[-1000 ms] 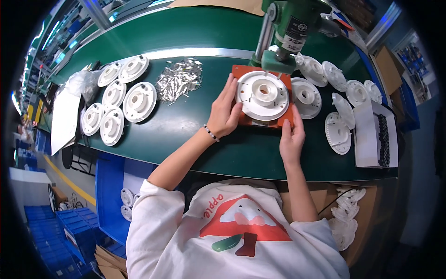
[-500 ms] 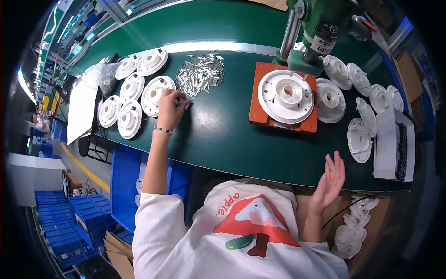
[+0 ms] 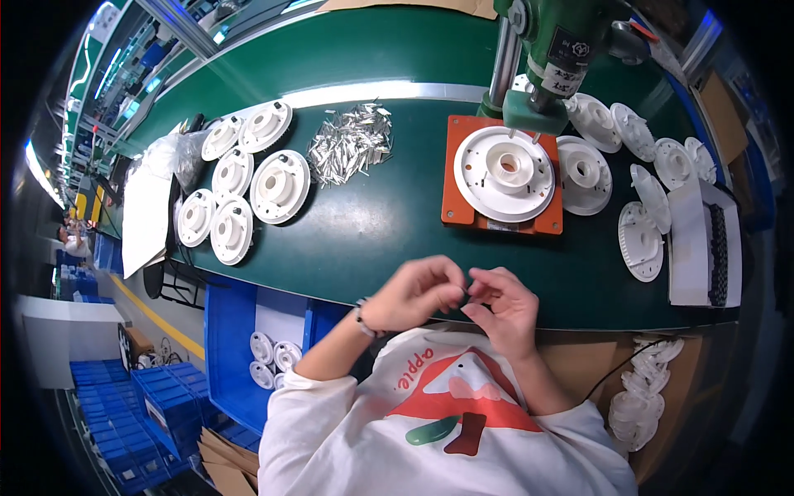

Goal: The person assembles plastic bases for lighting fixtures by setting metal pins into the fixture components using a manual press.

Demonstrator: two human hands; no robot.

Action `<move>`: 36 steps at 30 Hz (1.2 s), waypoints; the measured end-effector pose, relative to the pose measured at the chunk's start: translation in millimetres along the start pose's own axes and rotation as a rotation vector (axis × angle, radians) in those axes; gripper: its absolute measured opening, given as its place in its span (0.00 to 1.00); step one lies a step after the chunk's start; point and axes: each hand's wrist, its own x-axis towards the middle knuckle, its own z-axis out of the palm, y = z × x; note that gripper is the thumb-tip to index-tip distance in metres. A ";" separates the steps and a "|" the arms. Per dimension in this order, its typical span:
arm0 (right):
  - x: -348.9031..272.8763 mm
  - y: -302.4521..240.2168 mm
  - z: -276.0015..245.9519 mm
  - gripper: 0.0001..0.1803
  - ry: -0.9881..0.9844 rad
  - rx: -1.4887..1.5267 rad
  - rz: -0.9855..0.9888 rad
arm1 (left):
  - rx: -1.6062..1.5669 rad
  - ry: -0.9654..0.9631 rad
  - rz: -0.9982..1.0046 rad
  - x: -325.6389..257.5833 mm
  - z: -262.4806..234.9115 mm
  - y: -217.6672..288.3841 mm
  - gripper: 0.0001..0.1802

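My left hand [image 3: 416, 293] and my right hand [image 3: 504, 307] meet over the table's near edge, fingertips close together. Thumb and fingers are pinched on each hand; something small and dark may lie between them, too small to name. Beyond them a white round plastic base [image 3: 504, 175] with a raised central ring rests on the orange plate [image 3: 460, 217] of a green bench press [image 3: 562, 50]. Under the press head, two thin pins point down at the base's far edge. A heap of small silvery metal pins [image 3: 351, 142] lies farther left.
Several white round bases [image 3: 279, 187] with small black parts are grouped at the left. More white parts [image 3: 589, 175] lie right of the press, beside a white box [image 3: 691, 248] of black pieces. Below the table are a blue bin [image 3: 236, 364] and a carton with white parts [image 3: 637, 405].
My left hand has come from the bases and pin heap to the table's near edge. My right hand has moved left to meet it, its fingers going from spread to pinched.
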 end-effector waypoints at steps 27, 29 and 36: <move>-36.1 -2.7 -48.0 0.03 0.209 -0.003 -0.013 | 1.548 1.020 0.135 52.3 -142.3 -7.2 0.08; -38.2 -3.0 -50.2 0.03 0.212 -0.011 -0.004 | 1.510 0.998 0.095 48.1 -138.2 -3.6 0.06; -37.3 -6.7 -53.0 0.02 0.220 -0.064 -0.038 | 1.509 0.745 0.205 31.1 -122.9 -3.6 0.07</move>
